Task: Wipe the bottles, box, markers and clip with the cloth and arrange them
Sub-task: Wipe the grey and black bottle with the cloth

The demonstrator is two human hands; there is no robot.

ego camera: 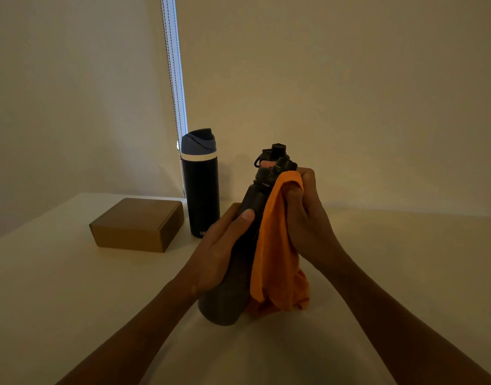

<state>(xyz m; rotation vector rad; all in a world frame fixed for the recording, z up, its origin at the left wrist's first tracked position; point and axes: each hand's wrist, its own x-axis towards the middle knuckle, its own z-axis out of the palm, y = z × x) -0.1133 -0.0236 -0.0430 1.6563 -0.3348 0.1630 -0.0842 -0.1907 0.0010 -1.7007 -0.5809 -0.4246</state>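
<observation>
Wiping the dark bottle (225,304) now. It's tilted, top leaning away from me, base low over the table (72,301); can't tell if the base touches.

Left hand (225,254) wraps the mid-body, thumb across the front, fingers curled round the back. Right hand (308,218) is bunched on the orange cloth (277,245) and presses it against the shoulder just under the cap (277,155). The rest of the cloth hangs down the bottle's right side.

How I'd do it well:
- left hand only anchors, and rotates the bottle between strokes so every side gets covered
- long strokes from shoulder to base, not dabs
- work the cloth into the cap grooves and loop, where I'd expect grime to sit
- gather the loose tail so it doesn't drag on the table

Risk: smooth body and a one-hand hold, so it could slip if I press hard.

The navy bottle (201,195) stands upright behind, with the box (136,223) just to its left. Markers and clip aren't in view.
</observation>
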